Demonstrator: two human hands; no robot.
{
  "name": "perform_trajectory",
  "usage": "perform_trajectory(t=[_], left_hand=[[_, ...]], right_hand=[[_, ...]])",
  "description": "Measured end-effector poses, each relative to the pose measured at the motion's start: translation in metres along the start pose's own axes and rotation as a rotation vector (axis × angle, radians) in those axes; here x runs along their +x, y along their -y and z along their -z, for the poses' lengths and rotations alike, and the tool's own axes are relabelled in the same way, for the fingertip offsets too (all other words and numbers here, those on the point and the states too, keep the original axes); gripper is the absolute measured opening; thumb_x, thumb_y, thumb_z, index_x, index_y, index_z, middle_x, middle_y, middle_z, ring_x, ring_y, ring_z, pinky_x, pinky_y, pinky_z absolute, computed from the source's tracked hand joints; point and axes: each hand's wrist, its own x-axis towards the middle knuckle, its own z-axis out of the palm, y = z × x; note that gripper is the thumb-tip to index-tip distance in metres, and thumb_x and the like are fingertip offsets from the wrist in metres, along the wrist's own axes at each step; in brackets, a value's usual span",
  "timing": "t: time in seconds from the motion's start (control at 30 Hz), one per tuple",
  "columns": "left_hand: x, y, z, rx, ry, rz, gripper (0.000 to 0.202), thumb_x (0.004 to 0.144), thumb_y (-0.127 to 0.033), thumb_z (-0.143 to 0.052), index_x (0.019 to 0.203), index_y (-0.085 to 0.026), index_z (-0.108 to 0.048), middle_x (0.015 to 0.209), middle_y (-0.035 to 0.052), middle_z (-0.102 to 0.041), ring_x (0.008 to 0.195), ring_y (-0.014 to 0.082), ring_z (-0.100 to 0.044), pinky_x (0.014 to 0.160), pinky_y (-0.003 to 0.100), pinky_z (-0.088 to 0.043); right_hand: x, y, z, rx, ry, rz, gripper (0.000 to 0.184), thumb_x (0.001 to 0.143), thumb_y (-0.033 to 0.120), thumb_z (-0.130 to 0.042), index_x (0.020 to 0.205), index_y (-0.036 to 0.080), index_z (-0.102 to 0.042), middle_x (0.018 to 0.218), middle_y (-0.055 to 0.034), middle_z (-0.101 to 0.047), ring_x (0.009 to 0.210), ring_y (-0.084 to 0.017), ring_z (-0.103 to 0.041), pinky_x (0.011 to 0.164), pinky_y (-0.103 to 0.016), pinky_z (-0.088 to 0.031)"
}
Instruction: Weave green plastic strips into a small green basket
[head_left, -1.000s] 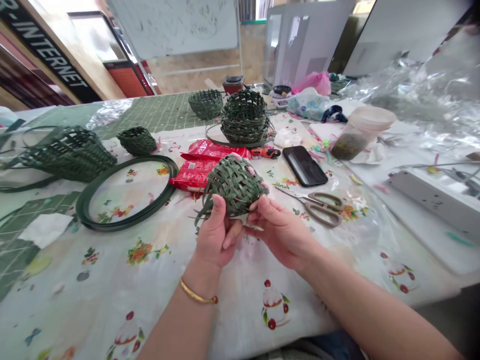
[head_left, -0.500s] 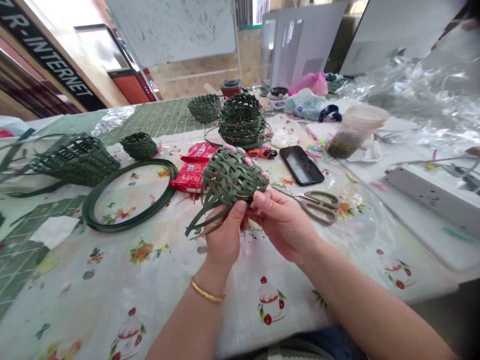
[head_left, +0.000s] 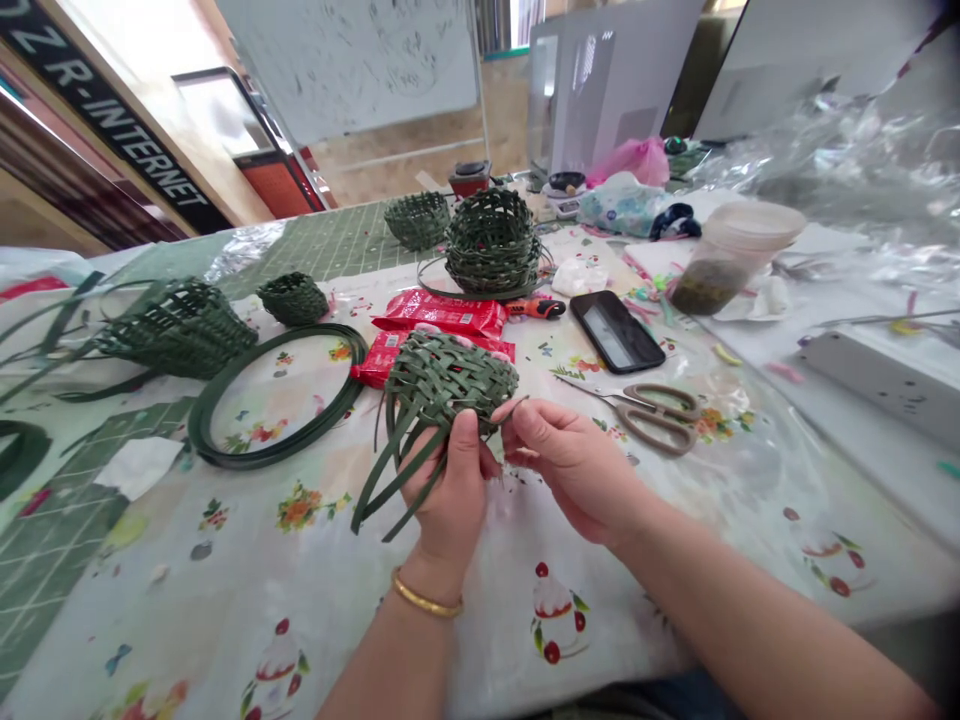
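Note:
A small dark green woven basket (head_left: 450,372) is held above the table in the head view, tilted, with loose strip ends hanging off its left side. My left hand (head_left: 454,470) grips its near edge, the thumb pressed on the weave. Just to the right, my right hand (head_left: 559,455) pinches the end of a thin green strip (head_left: 514,408) between thumb and fingers. Pink bits show along the basket's far edge. Parts of the fingers under the basket are hidden.
Behind the basket lie red packets (head_left: 450,312). Scissors (head_left: 652,412) and a phone (head_left: 617,332) rest to the right. A coil of green strip (head_left: 225,455) lies left, near more woven baskets (head_left: 180,330). A plastic cup (head_left: 739,255) and a white power strip (head_left: 885,380) are farther right.
The basket has turned and shifted slightly left and down with my left hand. My right hand has drawn away from the basket's edge with a strip end. The view has shifted a little.

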Motion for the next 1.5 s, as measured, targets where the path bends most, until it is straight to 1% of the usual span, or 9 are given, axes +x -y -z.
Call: perform_trajectory(t=[0.23,0.33,0.57,0.63,0.7,0.8,0.87,1.1,1.5], left_hand=[[0.0,-0.001,-0.005,-0.286,0.047,0.094,0.029,0.078,-0.041,-0.061,0.064,-0.016,-0.056,0.051,-0.0038,-0.062,0.033,0.009,-0.051,0.034,0.019,-0.04],[-0.002,-0.001,-0.006,-0.325,0.054,0.106,0.026,0.078,-0.041,-0.062,0.067,-0.017,-0.058,0.05,-0.0046,-0.061,0.035,0.0093,-0.052,0.038,0.02,-0.043],[-0.009,0.0,-0.005,-0.265,-0.187,0.047,0.021,0.073,-0.037,-0.068,0.066,-0.019,-0.061,0.066,-0.0041,-0.064,0.061,0.0109,-0.061,0.057,0.022,-0.051],[-0.01,-0.005,-0.004,-0.296,-0.129,0.105,0.022,0.073,-0.038,-0.068,0.063,-0.019,-0.061,0.059,-0.0051,-0.062,0.05,0.0082,-0.056,0.049,0.02,-0.049],[-0.008,-0.01,-0.003,-0.37,0.04,0.251,0.029,0.073,-0.043,-0.066,0.061,-0.018,-0.06,0.049,-0.005,-0.056,0.037,0.007,-0.047,0.037,0.019,-0.042],[-0.004,-0.015,0.0,-0.476,0.323,0.422,0.039,0.069,-0.054,-0.066,0.056,-0.018,-0.058,0.04,-0.0039,-0.049,0.029,0.0076,-0.041,0.026,0.02,-0.034],[-0.002,-0.013,0.0,-0.499,0.38,0.427,0.036,0.065,-0.05,-0.07,0.053,-0.017,-0.059,0.039,-0.0039,-0.05,0.028,0.0074,-0.04,0.024,0.019,-0.033],[-0.007,-0.008,-0.006,-0.35,0.019,0.289,0.025,0.07,-0.031,-0.071,0.055,-0.017,-0.055,0.047,-0.0077,-0.054,0.036,0.0039,-0.046,0.035,0.014,-0.04],[-0.01,-0.005,-0.003,-0.323,0.007,0.243,0.014,0.073,-0.03,-0.069,0.068,-0.019,-0.062,0.061,-0.0057,-0.061,0.056,0.0077,-0.058,0.057,0.019,-0.052]], right_hand=[[-0.001,0.0,0.001,0.096,0.131,-0.085,0.03,0.078,0.044,-0.062,0.065,0.017,-0.059,0.059,0.0038,-0.047,0.059,-0.01,-0.041,0.06,-0.026,-0.03],[-0.005,-0.001,-0.004,0.126,0.084,-0.08,0.03,0.074,0.041,-0.067,0.06,0.017,-0.057,0.057,0.0041,-0.045,0.058,-0.009,-0.039,0.06,-0.025,-0.029],[-0.012,-0.003,-0.013,0.135,-0.068,-0.114,0.023,0.062,0.039,-0.076,0.062,0.018,-0.067,0.05,0.0055,-0.047,0.048,-0.006,-0.033,0.047,-0.022,-0.023],[-0.013,-0.001,-0.012,0.142,-0.036,-0.153,0.024,0.065,0.041,-0.075,0.063,0.018,-0.066,0.047,0.0059,-0.047,0.043,-0.004,-0.03,0.042,-0.022,-0.018],[-0.014,0.001,-0.01,0.16,0.019,-0.175,0.025,0.067,0.041,-0.073,0.062,0.017,-0.065,0.049,0.0044,-0.053,0.04,-0.003,-0.032,0.039,-0.021,-0.017],[-0.015,0.004,-0.005,0.163,0.046,-0.175,0.027,0.07,0.04,-0.071,0.059,0.016,-0.064,0.057,0.0008,-0.061,0.043,-0.005,-0.047,0.038,-0.018,-0.025],[-0.014,0.004,-0.002,0.177,0.032,-0.18,0.028,0.07,0.041,-0.07,0.061,0.015,-0.064,0.06,-0.0005,-0.063,0.05,-0.008,-0.055,0.042,-0.018,-0.035],[-0.008,-0.001,-0.004,0.34,0.005,-0.243,0.023,0.07,0.035,-0.071,0.065,0.013,-0.066,0.062,-0.0017,-0.066,0.055,-0.009,-0.059,0.056,-0.022,-0.05],[-0.007,0.003,-0.004,0.471,-0.012,-0.368,0.015,0.071,0.024,-0.068,0.065,0.011,-0.066,0.062,-0.0045,-0.068,0.056,-0.012,-0.065,0.059,-0.026,-0.058]])
